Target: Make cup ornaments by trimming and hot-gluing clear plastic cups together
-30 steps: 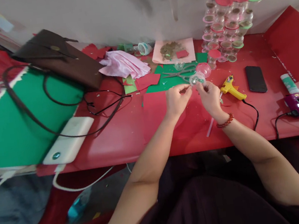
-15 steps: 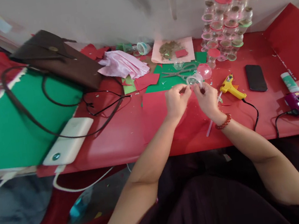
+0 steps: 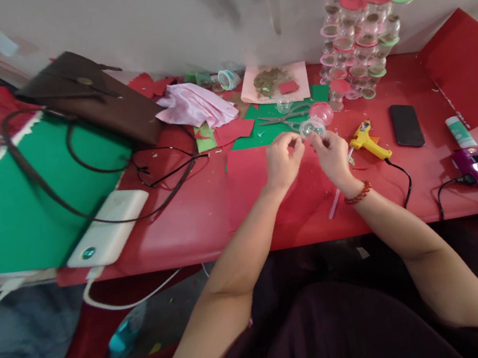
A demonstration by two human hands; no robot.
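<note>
A small clear plastic cup [image 3: 312,128] is held up between my two hands, its round rim showing above the fingertips. My left hand [image 3: 284,159] pinches at the cup's near left edge, thumb and index finger together. On the near right side, my right hand [image 3: 331,154] is closed on the same cup, its fingers curled; the fingertips partly cover the cup's lower part. Just behind it lies another clear cup with a pinkish-red disc [image 3: 321,113]. Grey scissors [image 3: 286,118] rest on green paper [image 3: 259,134], and red paper [image 3: 258,188] lies beneath my hands.
To the right are a yellow glue gun [image 3: 369,140] with its cord, a phone [image 3: 406,125] and a glue stick [image 3: 460,131]. Stacked cups with coloured discs [image 3: 353,38] hang at the back. A brown bag [image 3: 107,97], glasses [image 3: 171,171] and a white power bank [image 3: 110,228] occupy the left.
The clear cup has turned slightly in my fingers, so its rim faces me differently. Both hands stay nearly in place, and the whole view has shifted a little.
</note>
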